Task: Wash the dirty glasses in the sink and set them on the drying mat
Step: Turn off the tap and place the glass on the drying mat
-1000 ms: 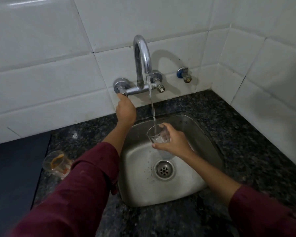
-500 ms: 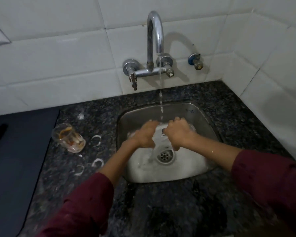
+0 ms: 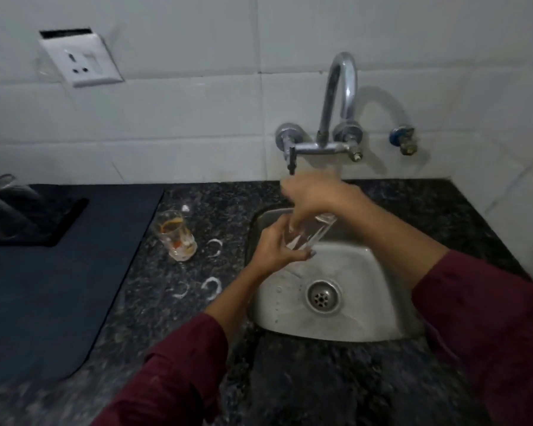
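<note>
Both hands clamp one clear, tilted glass [image 3: 308, 233] over the sink [image 3: 382, 302], left hand [image 3: 274, 250] gripping its base, right hand [image 3: 317, 195] at its mouth, fingers blurred.

Dim, soft light; faucet [image 3: 339, 99] shadow on tiles; motion-blurred hands; wide-angle bowing at edges.

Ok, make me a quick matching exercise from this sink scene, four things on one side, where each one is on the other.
Things:
1. clear glass
2. dirty glass
3. drying mat
4. power socket

Places:
A. on the wall tiles
B. held in both hands over the sink
C. far left on the counter
D. standing between mat and sink

Pairs: 1-B, 2-D, 3-C, 4-A
</note>
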Demonstrator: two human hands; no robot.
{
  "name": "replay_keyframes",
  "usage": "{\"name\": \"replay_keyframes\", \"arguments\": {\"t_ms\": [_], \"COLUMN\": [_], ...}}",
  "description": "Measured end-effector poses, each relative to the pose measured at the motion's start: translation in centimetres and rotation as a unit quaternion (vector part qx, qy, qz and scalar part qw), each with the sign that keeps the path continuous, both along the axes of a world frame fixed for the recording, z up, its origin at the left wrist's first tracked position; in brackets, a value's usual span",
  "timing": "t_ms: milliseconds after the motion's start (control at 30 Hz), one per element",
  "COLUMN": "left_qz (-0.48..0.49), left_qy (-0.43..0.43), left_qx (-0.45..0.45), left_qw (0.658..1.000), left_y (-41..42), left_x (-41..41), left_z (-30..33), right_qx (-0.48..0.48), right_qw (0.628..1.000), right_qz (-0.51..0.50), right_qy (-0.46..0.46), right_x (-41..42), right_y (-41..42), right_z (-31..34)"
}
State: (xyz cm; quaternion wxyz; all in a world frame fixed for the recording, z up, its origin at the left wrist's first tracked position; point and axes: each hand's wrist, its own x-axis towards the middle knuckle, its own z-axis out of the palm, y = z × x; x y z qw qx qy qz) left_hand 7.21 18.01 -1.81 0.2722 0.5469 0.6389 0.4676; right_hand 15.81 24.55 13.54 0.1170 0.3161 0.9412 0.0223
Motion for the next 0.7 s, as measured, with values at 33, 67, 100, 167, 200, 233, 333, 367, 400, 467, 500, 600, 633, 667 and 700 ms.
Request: {"name": "replay_keyframes", "arguments": {"t_ms": [33,67,100,167,200,233,333,367,400,467,500,600,633,667,700], "left_qz": [0.016,0.028,0.041,0.063,0.068,0.069,0.058,0.051,0.045,0.050,0.073,0.174,0.216,0.262,0.306], "left_qy": [-0.027,-0.057,-0.082,-0.120,-0.135,-0.143,-0.133,-0.128,-0.117,-0.094,-0.080,-0.063,-0.046,-0.019,0.009], "left_qx": [-0.005,-0.005,-0.002,0.002,0.000,-0.004,-0.001,-0.004,-0.010,-0.038,-0.047,-0.062,-0.075,-0.094,-0.116], "left_qw": [0.999,0.998,0.996,0.991,0.989,0.987,0.989,0.990,0.992,0.994,0.993,0.981,0.972,0.960,0.945], "left_y": [0.0,0.3,0.6,1.4,1.8,2.0,1.8,1.4,1.1,-0.5,-1.7,-7.1,-9.3,-11.7,-14.2], "left_x": [-0.5,-1.0,-1.6,-3.0,-3.9,-4.6,-7.9,-9.5,-11.5,-16.3,-19.0,-27.6,-30.4,-33.2,-35.8], "left_z": [0.4,0.8,1.1,2.0,2.5,3.1,4.9,5.3,5.5,6.4,6.7,6.3,5.8,5.0,4.0], "right_qx": [-0.036,-0.087,-0.146,-0.243,-0.263,-0.268,-0.226,-0.207,-0.196,-0.194,-0.199,-0.235,-0.255,-0.277,-0.301], "right_qw": [0.996,0.981,0.956,0.900,0.879,0.861,0.834,0.841,0.849,0.860,0.861,0.857,0.851,0.845,0.839], "right_qz": [-0.029,-0.065,-0.102,-0.157,-0.173,-0.184,-0.205,-0.203,-0.196,-0.170,-0.155,-0.106,-0.092,-0.078,-0.064], "right_qy": [0.080,0.161,0.231,0.327,0.358,0.391,0.459,0.457,0.449,0.440,0.441,0.447,0.449,0.450,0.449], "right_x": [-0.2,-0.4,-0.8,-1.9,-2.9,-3.9,-8.6,-10.5,-12.5,-17.1,-19.7,-28.6,-31.6,-34.5,-37.3], "right_y": [0.7,1.3,1.7,1.6,1.3,0.9,-0.1,-0.5,-0.9,-1.6,-2.1,-4.0,-4.9,-5.8,-6.8], "right_z": [1.1,1.9,2.3,2.0,1.4,0.7,-0.3,-0.1,0.2,0.7,0.8,0.2,-0.2,-0.9,-1.7]}}
